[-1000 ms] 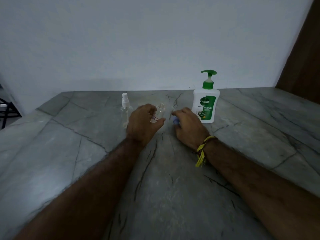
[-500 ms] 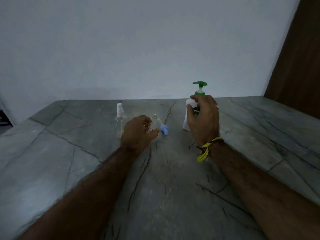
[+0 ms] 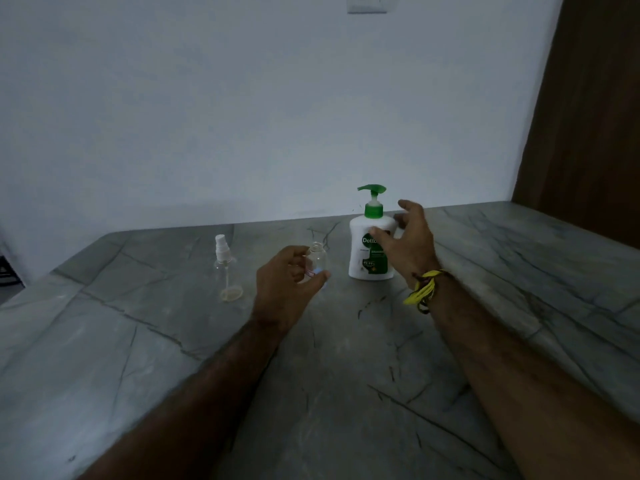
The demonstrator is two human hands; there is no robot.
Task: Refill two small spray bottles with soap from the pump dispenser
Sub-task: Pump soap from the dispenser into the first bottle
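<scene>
A white Dettol pump dispenser (image 3: 363, 258) with a green pump head stands upright at the back of the grey marble counter (image 3: 346, 393). My right hand (image 3: 408, 244) is at its right side, fingers spread, thumb across the label, not closed around it. Just left of it stands a small clear spray bottle without its cap (image 3: 318, 256); my left hand (image 3: 280, 289) is wrapped around its lower part. A bit of blue, the cap (image 3: 325, 276), shows behind my left thumb. Farther left a second clear spray bottle (image 3: 225, 271) with its white spray top on stands alone.
A pale wall runs along the counter's far edge, with a switch plate (image 3: 366, 3) at the top. A brown wooden panel (image 3: 588, 116) stands at the right. A yellow thread (image 3: 420, 292) is tied on my right wrist.
My right hand put down the blue cap, gripped the dispenser, and now has its fingers spread beside it. The dispenser stands closer to the uncapped bottle. My left hand has stayed on that bottle.
</scene>
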